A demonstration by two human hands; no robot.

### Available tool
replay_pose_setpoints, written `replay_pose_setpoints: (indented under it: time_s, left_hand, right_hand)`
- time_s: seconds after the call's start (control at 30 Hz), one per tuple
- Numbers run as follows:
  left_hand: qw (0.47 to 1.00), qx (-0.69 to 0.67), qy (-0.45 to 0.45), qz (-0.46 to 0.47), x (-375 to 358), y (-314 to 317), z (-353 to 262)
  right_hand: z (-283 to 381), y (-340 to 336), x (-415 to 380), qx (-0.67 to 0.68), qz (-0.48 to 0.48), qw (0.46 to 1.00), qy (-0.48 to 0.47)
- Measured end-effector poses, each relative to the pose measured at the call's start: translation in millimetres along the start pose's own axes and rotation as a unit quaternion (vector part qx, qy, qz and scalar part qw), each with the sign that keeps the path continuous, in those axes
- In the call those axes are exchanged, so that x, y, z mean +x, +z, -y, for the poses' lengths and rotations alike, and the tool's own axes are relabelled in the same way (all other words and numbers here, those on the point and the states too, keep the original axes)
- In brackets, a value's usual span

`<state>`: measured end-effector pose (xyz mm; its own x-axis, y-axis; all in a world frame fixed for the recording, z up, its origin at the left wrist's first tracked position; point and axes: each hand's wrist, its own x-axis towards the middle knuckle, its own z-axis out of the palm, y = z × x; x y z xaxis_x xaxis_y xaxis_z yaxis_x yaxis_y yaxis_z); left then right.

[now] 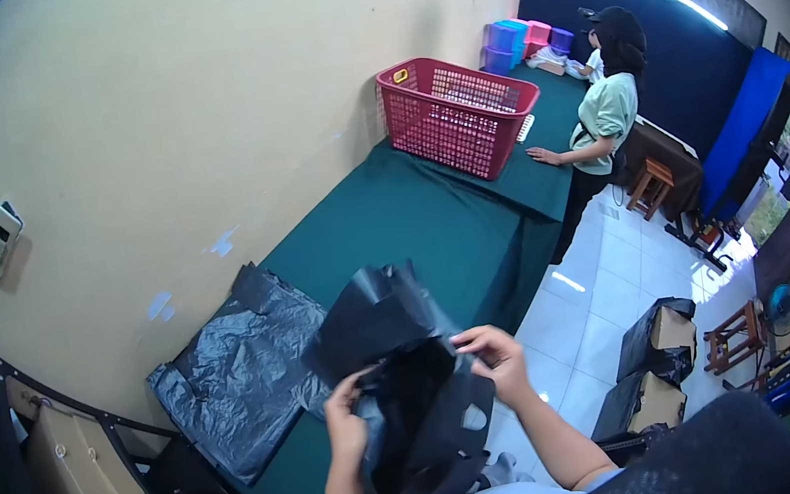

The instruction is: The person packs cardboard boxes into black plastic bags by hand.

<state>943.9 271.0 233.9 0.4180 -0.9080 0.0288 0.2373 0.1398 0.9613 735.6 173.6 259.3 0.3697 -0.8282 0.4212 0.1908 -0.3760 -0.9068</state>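
Observation:
A black plastic bag (376,325) hangs between my two hands, its dark mouth facing me. My left hand (347,421) pinches the near left edge of the bag. On the other side, my right hand (497,359) grips its right edge between thumb and fingers. Beside them, more black plastic bags (239,360) lie flat and crinkled on the green-covered table (361,221), close to the wall.
A red basket (453,122) stands farther along the table, with coloured containers (503,45) behind it. A person (612,105) stands at the table's far right side. Cardboard boxes (74,474) are at lower left; bagged boxes (658,392) sit on the floor at right.

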Motion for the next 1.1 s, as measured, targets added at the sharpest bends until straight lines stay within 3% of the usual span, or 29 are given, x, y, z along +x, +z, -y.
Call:
replay_pose_setpoints:
  time_s: [0.03,0.1,0.17,0.27,0.3,0.37,0.4,0.43,0.5,0.57,0.63,0.7,0.77,0.8,0.83,0.93,1.0,1.1]
  left_hand:
    - [0.996,-0.070,0.020,-0.041,3,-7,-4]
    - [0.993,-0.030,0.032,-0.111,15,-62,24]
    - [0.965,-0.125,0.047,-0.226,19,-101,26]
    - [0.940,-0.161,0.115,-0.277,19,-110,-10]
    - [0.940,-0.159,0.119,-0.278,18,-101,-16]
    - [0.955,-0.037,0.187,-0.226,16,-71,-31]
    - [0.954,0.058,0.200,-0.217,18,-50,-35]
    - [0.961,0.030,0.174,-0.211,15,-17,-49]
    - [0.962,0.067,0.213,-0.155,28,15,-34]
    - [0.971,0.060,0.203,-0.111,25,75,-39]
    - [0.978,0.124,0.164,-0.030,23,117,-37]
    - [0.988,0.097,0.116,0.042,19,153,-37]
    - [0.969,0.201,0.128,0.072,10,171,-49]
    - [0.964,0.225,0.139,0.031,8,177,-51]
    - [0.955,0.232,0.186,-0.020,8,178,-51]
    - [0.936,0.158,0.277,-0.151,9,127,-48]
    - [0.923,0.157,0.259,-0.237,2,104,-58]
    - [0.934,0.123,0.218,-0.255,6,93,-48]
  right_hand:
    - [6,-15,-1,-0.022,-0.039,0.999,-0.005]
    - [-2,-53,-4,-0.023,-0.112,0.992,-0.045]
    - [-14,-96,-8,0.002,-0.176,0.984,-0.040]
    - [-14,-140,-5,-0.049,-0.174,0.983,0.026]
    - [-13,-142,-2,-0.045,-0.173,0.984,0.024]
    - [4,-138,5,-0.320,-0.154,0.935,-0.002]
    - [15,-141,10,-0.339,-0.147,0.928,-0.050]
    - [23,-142,11,-0.337,-0.141,0.929,-0.053]
    - [33,-141,11,-0.196,-0.152,0.948,-0.202]
    - [34,-131,8,-0.129,0.015,0.950,-0.283]
    - [36,-106,5,-0.136,0.185,0.949,-0.217]
    - [0,-92,4,-0.180,0.284,0.938,-0.085]
    - [-40,-102,27,-0.325,0.375,0.858,0.136]
    - [-64,-118,33,-0.343,0.297,0.887,0.087]
    - [-56,-131,52,-0.390,0.278,0.874,0.084]
    - [-69,-150,66,-0.370,0.292,0.878,0.082]
    - [-87,-159,71,-0.355,0.298,0.882,0.089]
    - [-117,-167,74,-0.333,0.304,0.886,0.104]
